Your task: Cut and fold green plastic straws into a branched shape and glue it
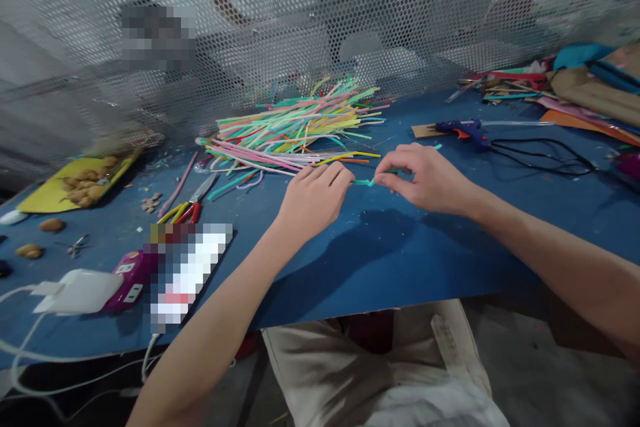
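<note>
A thin green pipe cleaner (362,182) stretches between my two hands above the blue table, with a small bend near my right fingertips. My left hand (320,195) is closed on one end, knuckles up. My right hand (417,177) pinches the other part between thumb and index finger, and a short green tip shows past its knuckles. Just behind my hands lies a large heap of pipe cleaners (300,123) in green, pink, yellow and white. The part of the green piece under my left fingers is hidden.
Pliers (193,203) with red and yellow handles lie left, near a phone (193,273) and a purple power strip (133,280) with a white charger (80,291). A yellow tray (45,190) holds brown pieces. At right, a blue glue gun (465,130) trails its black cord. Perforated metal mesh (280,27) stands behind.
</note>
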A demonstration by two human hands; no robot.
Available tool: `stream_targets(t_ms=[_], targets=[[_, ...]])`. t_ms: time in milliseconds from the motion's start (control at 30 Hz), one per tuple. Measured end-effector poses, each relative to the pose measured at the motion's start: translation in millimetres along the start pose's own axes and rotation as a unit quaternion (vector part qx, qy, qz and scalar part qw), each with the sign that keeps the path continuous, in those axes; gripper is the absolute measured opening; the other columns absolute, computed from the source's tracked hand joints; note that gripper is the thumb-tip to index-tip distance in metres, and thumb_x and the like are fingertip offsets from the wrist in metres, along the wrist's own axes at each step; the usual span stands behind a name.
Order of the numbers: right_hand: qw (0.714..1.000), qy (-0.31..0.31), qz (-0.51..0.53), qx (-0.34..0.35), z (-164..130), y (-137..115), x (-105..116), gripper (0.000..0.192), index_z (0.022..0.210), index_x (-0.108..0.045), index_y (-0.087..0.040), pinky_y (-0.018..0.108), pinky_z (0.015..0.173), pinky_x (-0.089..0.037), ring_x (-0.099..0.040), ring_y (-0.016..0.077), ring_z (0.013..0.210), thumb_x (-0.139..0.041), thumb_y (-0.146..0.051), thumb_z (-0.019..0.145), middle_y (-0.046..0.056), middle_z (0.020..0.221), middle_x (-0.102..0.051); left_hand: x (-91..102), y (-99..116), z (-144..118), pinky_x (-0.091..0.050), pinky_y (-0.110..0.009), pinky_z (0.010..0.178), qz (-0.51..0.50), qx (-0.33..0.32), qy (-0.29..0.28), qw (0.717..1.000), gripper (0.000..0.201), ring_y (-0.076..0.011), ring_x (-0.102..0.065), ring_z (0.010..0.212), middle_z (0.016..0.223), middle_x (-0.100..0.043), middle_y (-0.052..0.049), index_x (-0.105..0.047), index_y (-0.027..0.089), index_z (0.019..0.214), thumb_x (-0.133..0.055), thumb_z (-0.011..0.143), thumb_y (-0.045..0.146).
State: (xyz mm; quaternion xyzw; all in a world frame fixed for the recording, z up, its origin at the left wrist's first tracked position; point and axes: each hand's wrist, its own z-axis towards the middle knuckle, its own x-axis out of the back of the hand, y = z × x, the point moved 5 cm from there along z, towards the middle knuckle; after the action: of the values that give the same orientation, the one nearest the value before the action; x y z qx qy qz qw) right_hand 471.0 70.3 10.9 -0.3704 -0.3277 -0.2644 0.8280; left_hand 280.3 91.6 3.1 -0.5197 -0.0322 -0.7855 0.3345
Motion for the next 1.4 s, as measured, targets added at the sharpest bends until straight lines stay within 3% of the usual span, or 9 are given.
stream_targets(t_ms=[133,300,533,667,833,967,1067,1233,1400], targets=[[0.999,-0.004,-0.031,0.027,-1.7,-2.0,-10.0,0.018,0.09,-0.072,-0.02,0.035,0.082,-0.039,-0.059,0.0199,0.081,-0.06,-0.033,0.097,0.005,0.085,-0.073,-16.3,3.9,-3.1,-0.046,-0.032,0.075,-0.081,0.021,-0.072,0.994,0.024,-0.0191,-0.067,0.085,0.104,-0.069,-0.006,-0.058,0.019,0.119,-0.043,0.101,0.018],[1.0,0.006,0.007,0.007,-1.4,-1.3,-9.8,0.015,0.086,-0.072,-0.02,0.032,0.075,-0.04,-0.06,0.0181,0.075,-0.064,-0.031,0.092,0.003,0.081,-0.073,-19.9,10.0,-3.2,-0.046,-0.031,0.076,-0.13,-0.006,-0.072,0.989,0.023,-0.0188,-0.067,0.087,0.1,-0.07,-0.005,-0.062,0.019,0.114,-0.045,0.105,0.032],[0.99,-0.065,0.123,0.007,-0.7,3.6,-9.2,0.018,0.089,-0.078,-0.021,0.03,0.074,-0.047,-0.066,0.0169,0.076,-0.067,-0.036,0.091,0.003,0.087,-0.077,-17.3,14.4,0.1,-0.047,-0.03,0.082,-0.205,-0.08,-0.02,0.975,0.029,-0.0171,-0.064,0.086,0.091,-0.07,-0.007,-0.065,0.016,0.099,-0.041,0.108,0.031],[0.985,-0.065,0.159,0.034,0.9,4.1,-3.5,0.018,0.091,-0.081,-0.023,0.031,0.076,-0.048,-0.066,0.0177,0.08,-0.073,-0.04,0.088,0.003,0.088,-0.077,-7.8,20.5,-0.9,-0.046,-0.03,0.079,-0.219,-0.139,0.01,0.966,0.027,-0.0155,-0.062,0.08,0.087,-0.071,-0.005,-0.066,0.016,0.094,-0.044,0.107,0.028],[0.981,0.002,0.195,-0.013,1.2,1.5,0.1,0.019,0.084,-0.081,-0.023,0.03,0.067,-0.044,-0.063,0.0164,0.075,-0.077,-0.041,0.085,0.003,0.082,-0.076,9.8,16.0,-2.2,-0.046,-0.03,0.073,-0.254,-0.088,0.111,0.957,0.019,-0.0148,-0.058,0.074,0.083,-0.071,-0.005,-0.065,0.017,0.096,-0.049,0.104,0.024],[0.972,0.002,0.228,-0.052,-0.9,-1.3,-11.8,0.022,0.083,-0.081,-0.021,0.029,0.062,-0.043,-0.063,0.0153,0.069,-0.077,-0.043,0.085,0.003,0.08,-0.076,14.4,10.2,-6.1,-0.048,-0.03,0.073,-0.255,-0.047,0.183,0.948,0.011,-0.0144,-0.059,0.074,0.084,-0.071,-0.005,-0.065,0.017,0.099,-0.055,0.101,0.019],[0.98,0.042,0.193,-0.017,-2.8,-3.1,-18.7,0.02,0.083,-0.08,-0.021,0.029,0.067,-0.046,-0.064,0.0155,0.07,-0.075,-0.04,0.087,0.002,0.08,-0.076,11.2,5.9,-7.1,-0.048,-0.029,0.074,-0.209,0.003,0.19,0.959,0.012,-0.015,-0.06,0.077,0.083,-0.071,-0.005,-0.067,0.016,0.1,-0.056,0.1,0.02],[0.991,0.08,0.06,0.091,-7.6,-11.9,-27.9,0.019,0.084,-0.076,-0.022,0.03,0.074,-0.047,-0.063,0.0148,0.071,-0.065,-0.034,0.096,0.002,0.079,-0.075,6.7,4.9,-4.1,-0.051,-0.029,0.078,-0.199,0.05,0.148,0.968,0.022,-0.015,-0.064,0.08,0.087,-0.073,-0.005,-0.069,0.016,0.111,-0.049,0.104,0.02],[0.971,0.105,-0.143,0.161,-11.9,-22.7,-23.8,0.019,0.09,-0.076,-0.022,0.032,0.071,-0.042,-0.059,0.0156,0.074,-0.06,-0.03,0.099,0.0,0.083,-0.076,5.2,3.5,-0.3,-0.051,-0.032,0.082,-0.158,0.035,0.109,0.981,0.025,-0.0176,-0.064,0.083,0.091,-0.074,-0.007,-0.067,0.014,0.112,-0.044,0.105,0.02]])
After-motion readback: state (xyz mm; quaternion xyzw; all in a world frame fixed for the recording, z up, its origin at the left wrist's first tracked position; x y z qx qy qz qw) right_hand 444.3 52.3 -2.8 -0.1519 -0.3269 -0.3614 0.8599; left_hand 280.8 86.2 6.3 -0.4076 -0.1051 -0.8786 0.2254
